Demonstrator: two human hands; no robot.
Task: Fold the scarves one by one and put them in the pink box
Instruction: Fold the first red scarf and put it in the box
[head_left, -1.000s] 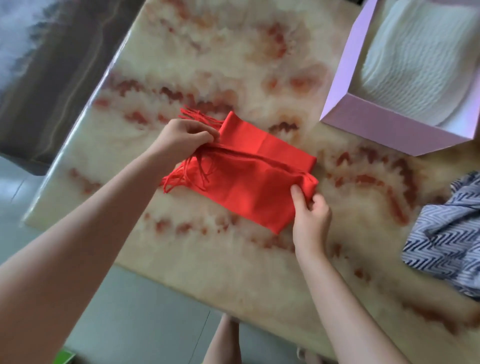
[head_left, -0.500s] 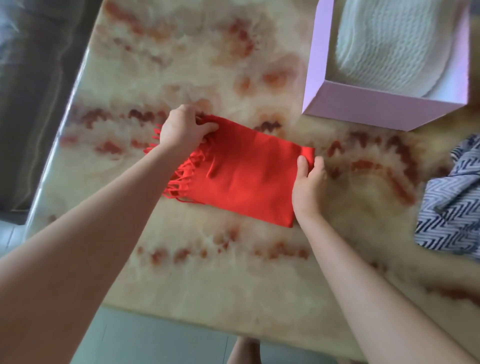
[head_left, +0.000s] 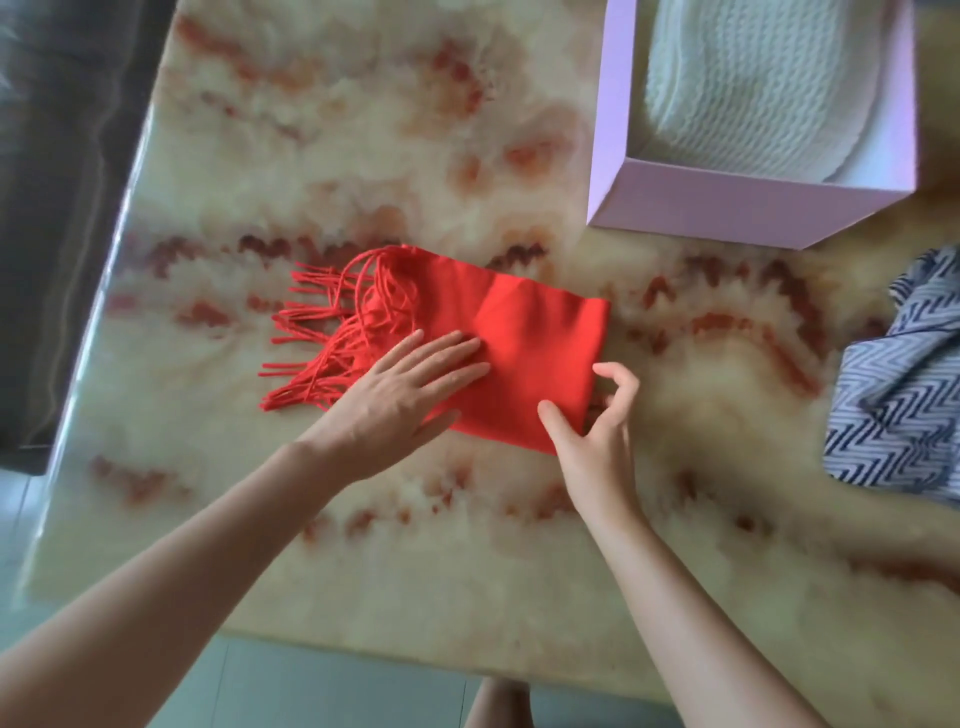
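Observation:
A folded red scarf (head_left: 530, 332) lies on the marbled table (head_left: 363, 156), its fringe spread out to the left. My left hand (head_left: 400, 400) presses flat on the scarf's near left part, fingers straight. My right hand (head_left: 597, 441) is at the near right corner, with the thumb on top of the cloth and curled fingers at its right edge, pinching it. The pink box (head_left: 727, 208) stands open at the far right and holds a white knitted scarf (head_left: 748, 78).
A blue-and-white chevron scarf (head_left: 898, 395) lies crumpled at the table's right edge. Dark furniture (head_left: 52, 156) stands beyond the table's left edge. The table's near edge runs just below my forearms, with floor under it.
My left hand let go of the fringe end and now lies flat on the scarf. My right hand slid down the right edge to the near corner. The fringe has spread out leftward.

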